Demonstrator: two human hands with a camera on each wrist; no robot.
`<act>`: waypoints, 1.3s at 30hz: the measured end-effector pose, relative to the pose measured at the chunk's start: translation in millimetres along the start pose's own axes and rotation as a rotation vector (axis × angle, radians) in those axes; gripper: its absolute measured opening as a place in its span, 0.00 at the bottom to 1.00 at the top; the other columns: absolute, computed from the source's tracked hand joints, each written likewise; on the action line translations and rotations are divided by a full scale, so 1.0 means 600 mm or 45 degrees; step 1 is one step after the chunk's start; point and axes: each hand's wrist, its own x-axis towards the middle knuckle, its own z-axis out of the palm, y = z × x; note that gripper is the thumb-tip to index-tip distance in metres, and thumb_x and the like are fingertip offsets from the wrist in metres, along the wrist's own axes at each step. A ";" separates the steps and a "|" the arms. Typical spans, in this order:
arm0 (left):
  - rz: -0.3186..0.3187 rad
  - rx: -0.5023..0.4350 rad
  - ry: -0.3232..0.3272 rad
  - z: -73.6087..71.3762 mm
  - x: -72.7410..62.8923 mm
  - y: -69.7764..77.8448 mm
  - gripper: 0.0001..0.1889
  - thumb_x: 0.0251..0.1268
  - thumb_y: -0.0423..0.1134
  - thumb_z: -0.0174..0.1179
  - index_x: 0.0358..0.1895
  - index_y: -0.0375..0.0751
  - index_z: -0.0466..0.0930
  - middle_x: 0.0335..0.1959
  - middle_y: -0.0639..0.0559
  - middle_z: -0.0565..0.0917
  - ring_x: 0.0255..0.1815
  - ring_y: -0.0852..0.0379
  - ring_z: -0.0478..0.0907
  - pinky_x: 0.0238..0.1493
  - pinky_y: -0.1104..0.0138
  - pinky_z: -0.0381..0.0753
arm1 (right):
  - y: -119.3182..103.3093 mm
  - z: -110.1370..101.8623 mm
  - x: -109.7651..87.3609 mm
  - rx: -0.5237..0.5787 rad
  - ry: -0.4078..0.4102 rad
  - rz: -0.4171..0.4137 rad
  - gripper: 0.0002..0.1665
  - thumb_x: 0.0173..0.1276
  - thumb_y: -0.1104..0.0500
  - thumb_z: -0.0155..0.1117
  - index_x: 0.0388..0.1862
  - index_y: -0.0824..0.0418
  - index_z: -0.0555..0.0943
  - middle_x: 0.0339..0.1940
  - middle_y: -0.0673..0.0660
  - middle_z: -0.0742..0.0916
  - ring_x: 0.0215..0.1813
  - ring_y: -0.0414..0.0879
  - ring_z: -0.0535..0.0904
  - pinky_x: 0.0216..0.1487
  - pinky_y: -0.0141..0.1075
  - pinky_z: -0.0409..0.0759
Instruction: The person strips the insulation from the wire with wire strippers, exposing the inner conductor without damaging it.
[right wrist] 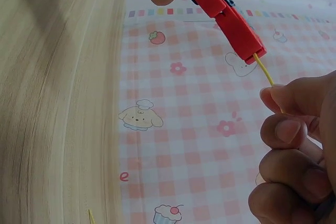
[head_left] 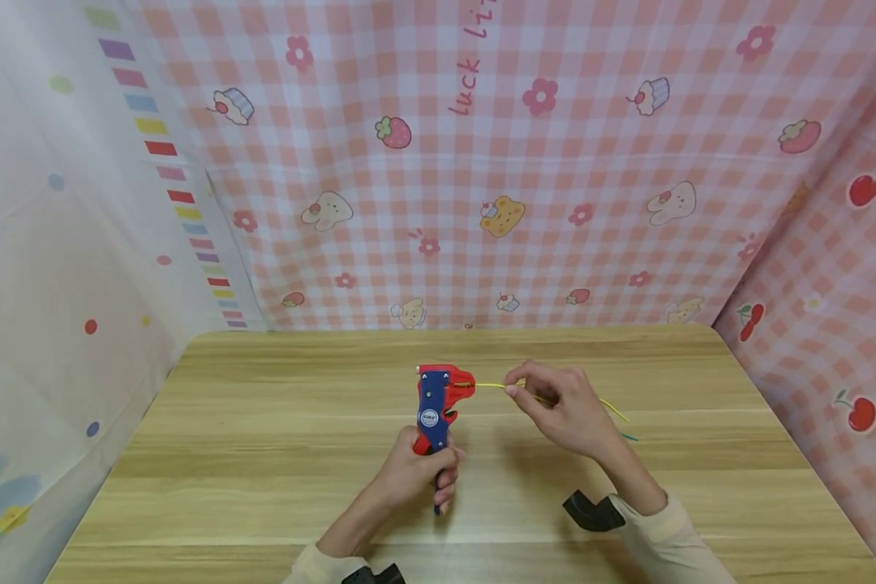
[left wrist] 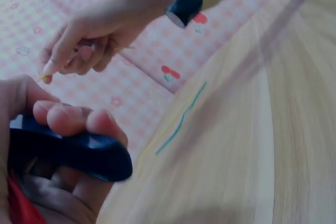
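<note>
My left hand (head_left: 422, 470) grips the handles of a blue and red wire stripper (head_left: 432, 405), held upright with its red nose pointing right. In the left wrist view the fingers (left wrist: 65, 119) wrap round the dark blue handle (left wrist: 73, 150). A thin yellow wire (head_left: 489, 385) runs from the stripper's red nose to my right hand (head_left: 565, 405). Thumb and forefinger pinch it a short way from the nose, as the right wrist view shows with the wire (right wrist: 264, 71) entering the red jaws. The wire's end inside the jaws is hidden.
On the wooden table (head_left: 299, 454) to the right lie another yellow wire (head_left: 615, 409) and a green wire (left wrist: 181, 121), partly behind the right hand in the head view. Pink checked cloth (head_left: 438, 178) hangs behind the table, with more cloth at both sides.
</note>
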 end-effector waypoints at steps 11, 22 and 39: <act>0.028 0.028 -0.090 -0.006 0.005 0.000 0.05 0.70 0.28 0.54 0.34 0.34 0.71 0.17 0.49 0.72 0.13 0.54 0.73 0.20 0.59 0.83 | 0.002 -0.008 -0.002 0.018 -0.024 0.087 0.08 0.67 0.61 0.69 0.38 0.46 0.85 0.11 0.40 0.69 0.14 0.33 0.60 0.14 0.27 0.56; -0.001 0.046 -0.132 -0.010 0.006 0.002 0.06 0.70 0.31 0.59 0.36 0.33 0.72 0.19 0.46 0.75 0.17 0.53 0.76 0.25 0.58 0.85 | -0.034 -0.022 0.009 0.075 -0.023 0.058 0.11 0.63 0.72 0.68 0.35 0.56 0.85 0.17 0.50 0.78 0.18 0.33 0.61 0.16 0.29 0.61; 0.002 0.035 -0.176 -0.009 0.004 0.002 0.08 0.69 0.34 0.61 0.36 0.34 0.72 0.19 0.47 0.75 0.17 0.54 0.78 0.25 0.61 0.85 | -0.047 -0.031 0.011 0.002 0.015 -0.028 0.12 0.60 0.73 0.70 0.34 0.55 0.86 0.28 0.48 0.85 0.20 0.40 0.66 0.19 0.32 0.65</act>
